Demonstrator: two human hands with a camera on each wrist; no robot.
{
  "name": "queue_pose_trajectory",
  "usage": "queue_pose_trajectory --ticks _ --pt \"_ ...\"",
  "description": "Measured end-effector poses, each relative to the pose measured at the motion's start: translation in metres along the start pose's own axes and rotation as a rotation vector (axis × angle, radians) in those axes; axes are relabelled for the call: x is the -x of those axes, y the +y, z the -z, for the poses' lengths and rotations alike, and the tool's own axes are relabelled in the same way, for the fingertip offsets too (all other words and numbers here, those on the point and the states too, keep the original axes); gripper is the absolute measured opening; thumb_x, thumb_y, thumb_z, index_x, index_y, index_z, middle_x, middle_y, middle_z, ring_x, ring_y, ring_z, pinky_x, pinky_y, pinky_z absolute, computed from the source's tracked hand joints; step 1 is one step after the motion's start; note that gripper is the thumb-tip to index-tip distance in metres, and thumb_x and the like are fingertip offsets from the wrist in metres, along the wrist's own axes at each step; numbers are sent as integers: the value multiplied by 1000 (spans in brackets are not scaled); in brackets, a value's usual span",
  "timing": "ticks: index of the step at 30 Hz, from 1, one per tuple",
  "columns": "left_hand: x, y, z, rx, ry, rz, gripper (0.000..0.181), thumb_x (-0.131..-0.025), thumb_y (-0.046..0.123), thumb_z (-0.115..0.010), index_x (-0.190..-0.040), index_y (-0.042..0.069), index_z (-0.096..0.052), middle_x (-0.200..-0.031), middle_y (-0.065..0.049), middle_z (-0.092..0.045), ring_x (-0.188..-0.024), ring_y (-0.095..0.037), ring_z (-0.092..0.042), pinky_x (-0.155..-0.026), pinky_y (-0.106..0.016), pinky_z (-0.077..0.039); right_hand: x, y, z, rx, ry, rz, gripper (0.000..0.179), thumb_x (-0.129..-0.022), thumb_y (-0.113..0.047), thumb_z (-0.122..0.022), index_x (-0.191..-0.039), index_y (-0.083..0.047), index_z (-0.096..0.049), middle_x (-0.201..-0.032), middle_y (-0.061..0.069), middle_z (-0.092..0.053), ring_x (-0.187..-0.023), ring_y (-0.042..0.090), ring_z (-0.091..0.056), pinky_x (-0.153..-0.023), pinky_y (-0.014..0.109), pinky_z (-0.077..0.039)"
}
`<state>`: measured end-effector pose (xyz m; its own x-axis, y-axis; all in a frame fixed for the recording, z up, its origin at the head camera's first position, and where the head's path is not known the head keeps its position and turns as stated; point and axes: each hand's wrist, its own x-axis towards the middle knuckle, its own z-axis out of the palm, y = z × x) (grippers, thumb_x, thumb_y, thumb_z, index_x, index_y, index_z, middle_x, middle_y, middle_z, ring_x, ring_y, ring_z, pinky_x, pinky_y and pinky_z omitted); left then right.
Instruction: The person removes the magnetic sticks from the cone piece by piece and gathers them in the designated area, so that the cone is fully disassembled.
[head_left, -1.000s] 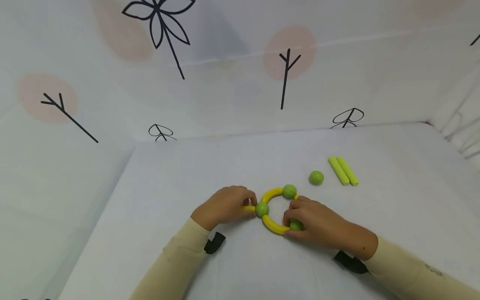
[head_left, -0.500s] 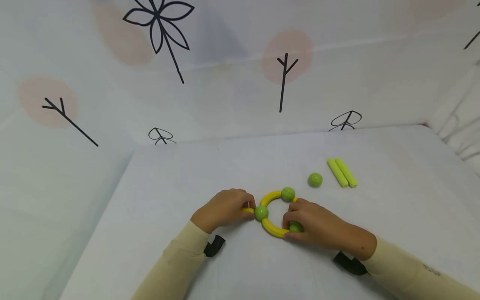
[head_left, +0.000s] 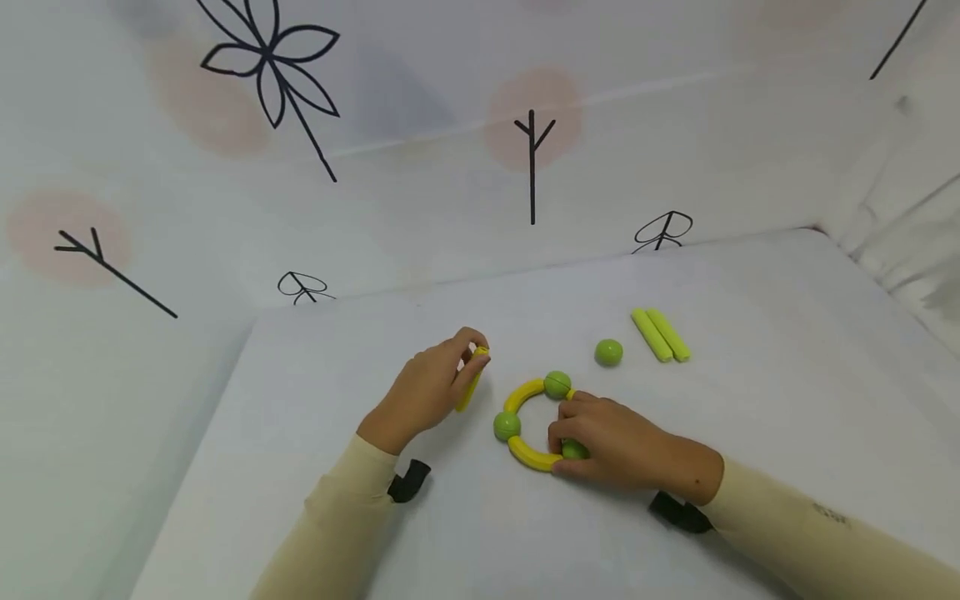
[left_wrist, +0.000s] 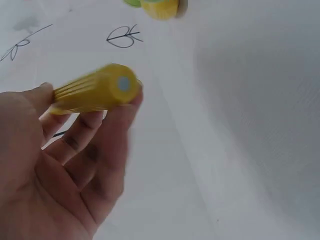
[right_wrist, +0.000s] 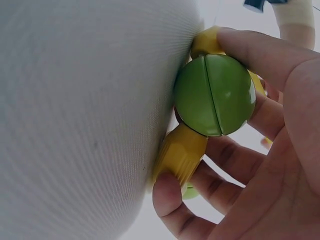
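Pinched between thumb and fingers of my left hand [head_left: 422,388] is a yellow ribbed rod [left_wrist: 95,90]. A pale disc shows in its end in the left wrist view. The rod stands apart from the ring, to the left of its left green ball [head_left: 507,426]. My right hand [head_left: 618,442] grips the right side of the ring, which is made of curved yellow rods [head_left: 531,456] and green balls. In the right wrist view, thumb and fingers hold the yellow pieces on either side of a seamed green ball [right_wrist: 215,95]. My right hand hides part of the ring.
A loose green ball [head_left: 609,352] lies behind the ring on the white table [head_left: 360,333]. Two lime-yellow straight rods [head_left: 660,335] lie side by side to its right. A white cloth wall [head_left: 420,200] with drawn plants stands at the back.
The yellow rod in my left hand has come off the ring's left green ball and been raised and turned. My right hand keeps its grip on the ring. The head view has shifted slightly.
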<state>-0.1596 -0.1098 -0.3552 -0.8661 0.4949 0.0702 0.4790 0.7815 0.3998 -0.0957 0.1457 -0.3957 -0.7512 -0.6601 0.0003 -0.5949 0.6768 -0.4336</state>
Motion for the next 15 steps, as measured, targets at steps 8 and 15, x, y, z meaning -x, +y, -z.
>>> queue_pose_trajectory --ticks 8,15 --pt "-35 8 14 339 -231 58 21 -110 37 -33 -126 24 -34 -95 -12 -54 -63 -28 -62 -48 -34 -55 3 -4 3 3 -50 -29 11 -83 -34 -81 -87 -29 -71 -83 -14 -51 -82 6 -43 -71 25 -43" --pt "-65 22 11 467 -291 34 29 -109 37 -36 -134 23 -33 -107 -13 -53 -72 -26 -63 -59 -41 -59 14 -6 5 -2 -88 -44 11 -84 -36 -80 -88 -32 -71 -85 -16 -52 -84 5 -44 -74 26 -44"
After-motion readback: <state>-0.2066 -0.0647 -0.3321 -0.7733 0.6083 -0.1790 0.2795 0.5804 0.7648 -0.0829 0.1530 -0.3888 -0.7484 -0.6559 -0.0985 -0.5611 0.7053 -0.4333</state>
